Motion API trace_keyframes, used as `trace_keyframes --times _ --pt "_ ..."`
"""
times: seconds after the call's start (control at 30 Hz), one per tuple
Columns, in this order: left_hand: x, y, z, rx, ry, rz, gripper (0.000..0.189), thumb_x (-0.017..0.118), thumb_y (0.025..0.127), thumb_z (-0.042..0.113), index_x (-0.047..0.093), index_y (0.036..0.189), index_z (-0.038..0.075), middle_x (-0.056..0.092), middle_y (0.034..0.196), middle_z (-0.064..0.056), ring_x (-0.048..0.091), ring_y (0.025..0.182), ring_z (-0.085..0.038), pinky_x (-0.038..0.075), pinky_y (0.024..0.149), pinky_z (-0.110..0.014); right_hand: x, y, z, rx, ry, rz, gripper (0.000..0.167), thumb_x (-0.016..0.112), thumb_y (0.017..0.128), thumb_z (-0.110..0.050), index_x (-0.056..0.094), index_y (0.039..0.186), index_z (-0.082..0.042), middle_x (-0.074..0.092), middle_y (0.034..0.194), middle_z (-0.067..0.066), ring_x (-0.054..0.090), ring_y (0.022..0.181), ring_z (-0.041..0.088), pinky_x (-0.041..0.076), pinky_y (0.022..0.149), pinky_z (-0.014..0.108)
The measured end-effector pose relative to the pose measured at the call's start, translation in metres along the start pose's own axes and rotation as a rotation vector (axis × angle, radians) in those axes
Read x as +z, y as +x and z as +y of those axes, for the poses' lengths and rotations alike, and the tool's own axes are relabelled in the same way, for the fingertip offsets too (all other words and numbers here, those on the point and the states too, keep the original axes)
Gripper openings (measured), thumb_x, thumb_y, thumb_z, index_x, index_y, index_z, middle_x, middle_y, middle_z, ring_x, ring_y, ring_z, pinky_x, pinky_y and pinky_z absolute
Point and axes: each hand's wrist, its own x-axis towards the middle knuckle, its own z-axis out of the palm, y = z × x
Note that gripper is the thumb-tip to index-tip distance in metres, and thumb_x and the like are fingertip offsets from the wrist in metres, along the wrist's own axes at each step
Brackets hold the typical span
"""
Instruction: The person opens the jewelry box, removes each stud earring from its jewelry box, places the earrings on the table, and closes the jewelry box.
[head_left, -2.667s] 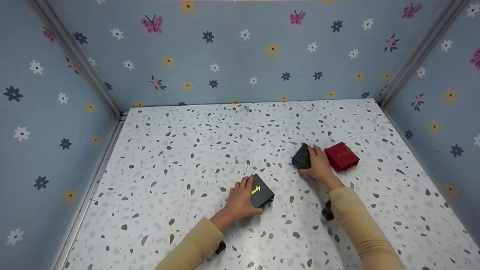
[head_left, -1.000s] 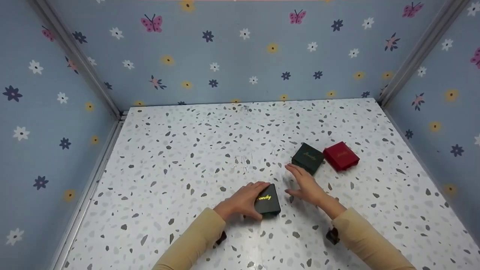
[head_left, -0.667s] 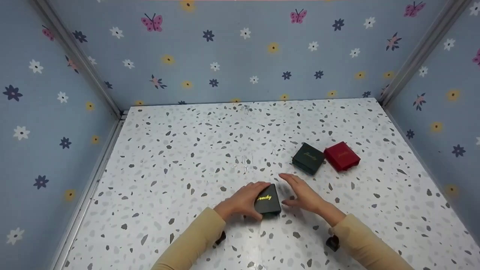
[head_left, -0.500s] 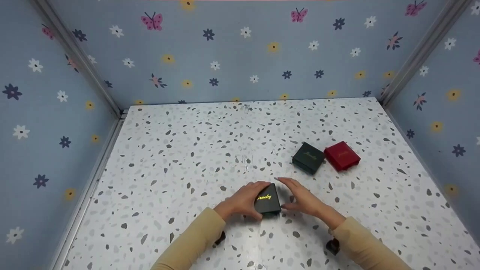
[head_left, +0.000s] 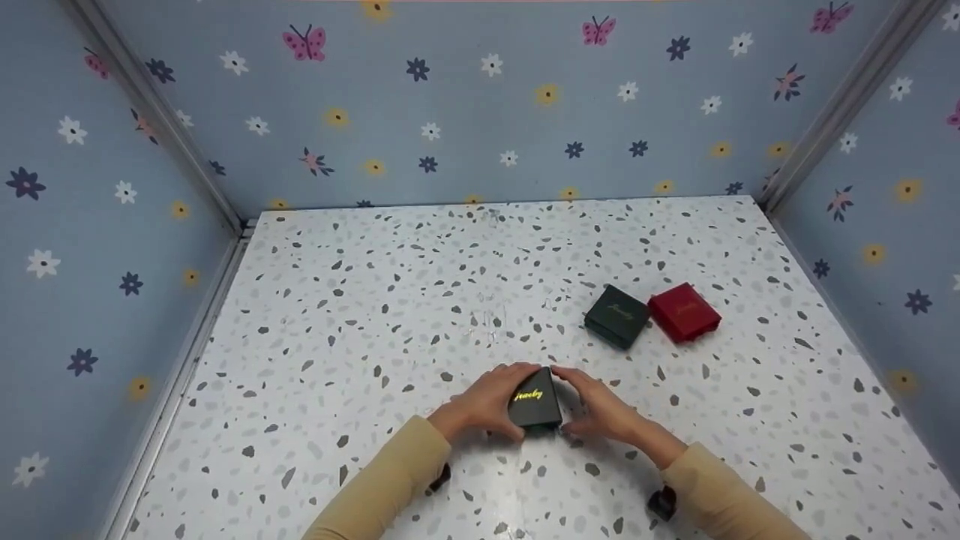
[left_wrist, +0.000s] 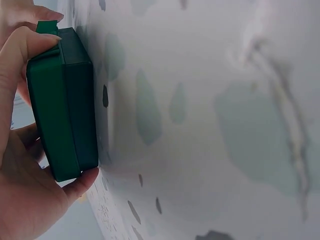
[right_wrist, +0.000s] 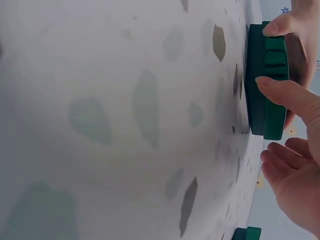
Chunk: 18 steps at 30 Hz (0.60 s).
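Observation:
A small dark green jewelry box (head_left: 536, 399) with gold lettering on its lid lies near the front middle of the table. My left hand (head_left: 487, 401) grips it from the left, thumb at the front and fingers at the back. In the left wrist view the green box (left_wrist: 62, 107) shows its side and a small ribbed tab. My right hand (head_left: 604, 405) is at the box's right side. Its thumb touches the front near the tab, while its loosely bent fingers (right_wrist: 285, 162) stand just off the box in the right wrist view.
Farther back on the right, a second dark green jewelry box (head_left: 617, 316) and a red jewelry box (head_left: 684, 312) lie side by side, corners nearly meeting. The speckled white table (head_left: 360, 300) is enclosed by blue walls (head_left: 465, 97) with flowers and butterflies.
My right hand has left the second green box and come forward and left to the near one. My left hand has shifted and turned the near box slightly toward the front.

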Motion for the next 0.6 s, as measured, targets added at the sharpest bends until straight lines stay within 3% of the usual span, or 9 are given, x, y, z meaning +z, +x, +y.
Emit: trace_keyframes --times 0.1,0.43,0.6 --pt "0.0 0.0 0.0 -0.002 -0.009 0.003 0.105 0.082 0.05 0.028 0.028 0.138 0.012 0.039 0.132 0.002 0.039 0.11 -0.015 0.033 0.093 -0.032 0.004 0.002 0.003 -0.02 0.026 0.008 0.088 0.078 0.065 -0.01 0.028 0.137 -0.002 0.035 0.135 0.015 0.033 0.123 0.028 0.029 0.097 0.041" --pt "-0.001 -0.001 0.0 0.022 0.004 0.006 0.105 0.082 0.051 0.028 0.027 0.138 0.009 0.037 0.135 -0.002 0.038 0.115 -0.017 0.03 0.096 -0.031 0.008 0.006 0.011 -0.032 0.142 0.02 0.091 0.078 0.063 -0.005 0.025 0.137 0.002 0.037 0.133 0.017 0.04 0.116 0.031 0.035 0.093 0.042" --pt "-0.001 -0.001 0.0 0.032 0.007 0.007 0.105 0.083 0.051 0.029 0.027 0.138 0.008 0.038 0.134 -0.002 0.038 0.114 -0.017 0.031 0.096 -0.031 0.008 0.009 0.013 -0.012 0.127 0.008 0.095 0.08 0.061 -0.006 0.024 0.137 0.0 0.038 0.132 0.015 0.043 0.114 0.029 0.035 0.093 0.041"
